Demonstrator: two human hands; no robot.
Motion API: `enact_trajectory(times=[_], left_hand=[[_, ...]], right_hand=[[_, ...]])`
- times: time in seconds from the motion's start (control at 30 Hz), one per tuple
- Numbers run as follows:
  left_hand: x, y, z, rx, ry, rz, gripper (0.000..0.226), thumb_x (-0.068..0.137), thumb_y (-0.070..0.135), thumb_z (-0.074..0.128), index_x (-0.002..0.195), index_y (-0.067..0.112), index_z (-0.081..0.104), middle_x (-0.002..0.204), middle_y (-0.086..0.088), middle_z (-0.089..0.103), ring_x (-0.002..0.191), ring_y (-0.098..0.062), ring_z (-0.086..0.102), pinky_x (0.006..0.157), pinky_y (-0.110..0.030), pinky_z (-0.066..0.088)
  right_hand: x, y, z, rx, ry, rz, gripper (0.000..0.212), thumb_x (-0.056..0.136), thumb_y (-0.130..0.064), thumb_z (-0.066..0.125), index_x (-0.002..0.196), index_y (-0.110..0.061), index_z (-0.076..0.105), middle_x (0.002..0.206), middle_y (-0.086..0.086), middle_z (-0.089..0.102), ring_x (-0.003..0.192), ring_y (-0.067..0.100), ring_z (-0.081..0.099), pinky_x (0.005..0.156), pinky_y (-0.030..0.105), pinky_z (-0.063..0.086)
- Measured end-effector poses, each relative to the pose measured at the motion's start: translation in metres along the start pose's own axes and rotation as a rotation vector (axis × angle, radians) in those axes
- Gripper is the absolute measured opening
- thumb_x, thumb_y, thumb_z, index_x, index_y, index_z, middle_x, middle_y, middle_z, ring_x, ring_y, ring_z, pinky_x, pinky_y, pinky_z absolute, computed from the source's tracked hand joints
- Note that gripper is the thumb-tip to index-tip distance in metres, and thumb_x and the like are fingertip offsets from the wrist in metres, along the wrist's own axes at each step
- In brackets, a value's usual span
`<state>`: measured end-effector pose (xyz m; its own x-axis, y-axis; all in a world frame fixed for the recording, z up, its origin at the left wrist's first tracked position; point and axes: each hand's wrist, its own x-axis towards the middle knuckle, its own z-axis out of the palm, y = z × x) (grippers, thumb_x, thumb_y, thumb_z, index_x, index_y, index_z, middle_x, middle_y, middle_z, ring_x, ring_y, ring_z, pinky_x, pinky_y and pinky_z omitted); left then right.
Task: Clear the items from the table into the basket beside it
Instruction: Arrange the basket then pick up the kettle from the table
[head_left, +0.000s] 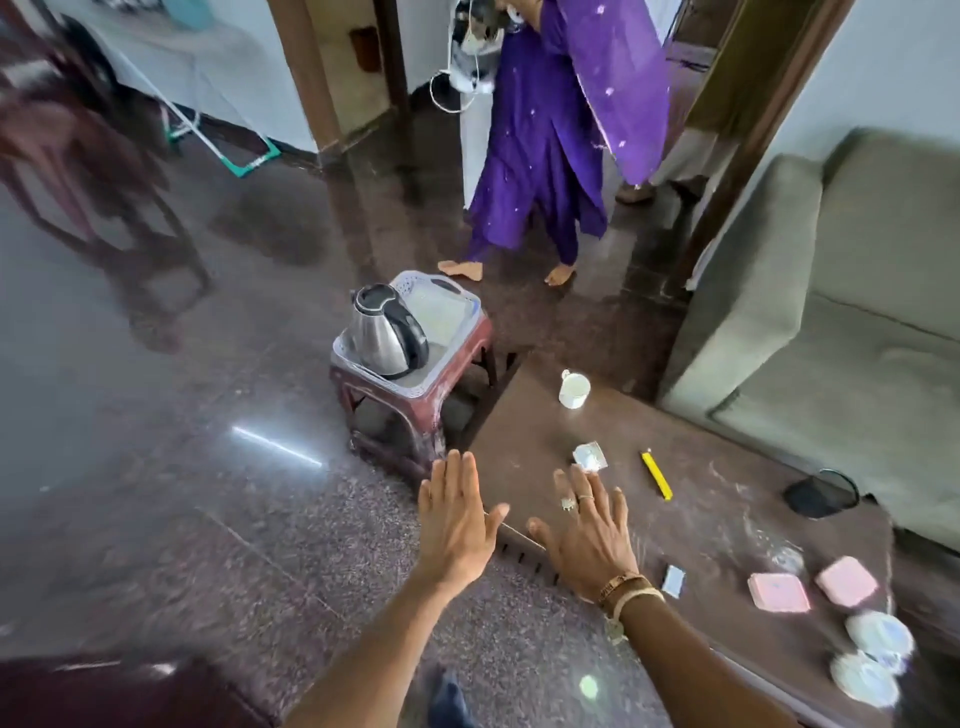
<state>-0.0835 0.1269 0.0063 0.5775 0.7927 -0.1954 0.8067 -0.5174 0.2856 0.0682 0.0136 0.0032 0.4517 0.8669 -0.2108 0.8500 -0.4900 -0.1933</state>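
Standing in the basket (441, 312) beside the worktop (727, 519), a kettle (387, 332) lies beyond the left hand (457, 514). Both hands hover flat, fingers spread, holding nothing. A crumpled wrapper (589, 457) sits just ahead of the right hand (587, 535); round white items (878, 636) at far right are blurred.

A: Kettle (382, 332)?
B: Brushed metal body, glossy blk plastic handle + lid.
A: Basket (470, 300), stool (421, 410)?
B: Both plastic. Basket's perforated, stool's scuffed.
A: Table (727, 519)?
B: Matt brown top, smudged. Floor (208, 467) is glossy speckled stone, sofa (857, 338) matt grey cloth.
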Motion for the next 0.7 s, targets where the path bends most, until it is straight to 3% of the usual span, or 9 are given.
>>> enact_trajectory(times=[0.17,0.33,0.7], left_hand=[[0.029,-0.026,-0.034,0.020,0.064,-0.011,0.083,0.099,0.061,0.028,0.157,0.009,0.000,0.165,-0.013,0.004,0.152,-0.031,0.004,0.122,-0.046,0.015],[0.054,-0.050,-0.054,-0.005,0.111,-0.036,0.082,0.098,0.061,0.026,0.157,0.009,0.002,0.165,-0.012,0.008,0.152,-0.031,0.008,0.122,-0.044,0.016],[0.107,-0.091,-0.037,-0.028,0.041,-0.162,0.082,0.097,0.058,0.038,0.156,0.009,0.010,0.161,-0.012,0.021,0.147,-0.031,0.023,0.119,-0.040,0.027]], right_hand=[[0.044,-0.037,-0.025,-0.017,0.066,-0.013,0.080,0.093,-0.067,0.030,0.156,-0.019,0.016,0.165,0.007,0.009,0.151,0.027,0.009,0.120,0.052,0.005],[0.087,-0.067,-0.042,0.008,0.081,-0.050,0.081,0.094,-0.068,0.027,0.157,-0.022,0.010,0.165,0.005,0.004,0.152,0.025,0.003,0.121,0.049,-0.001],[0.156,-0.093,-0.007,-0.037,-0.067,-0.190,0.084,0.091,-0.069,0.023,0.157,-0.018,0.013,0.164,0.007,0.011,0.151,0.025,0.009,0.121,0.049,0.006]])
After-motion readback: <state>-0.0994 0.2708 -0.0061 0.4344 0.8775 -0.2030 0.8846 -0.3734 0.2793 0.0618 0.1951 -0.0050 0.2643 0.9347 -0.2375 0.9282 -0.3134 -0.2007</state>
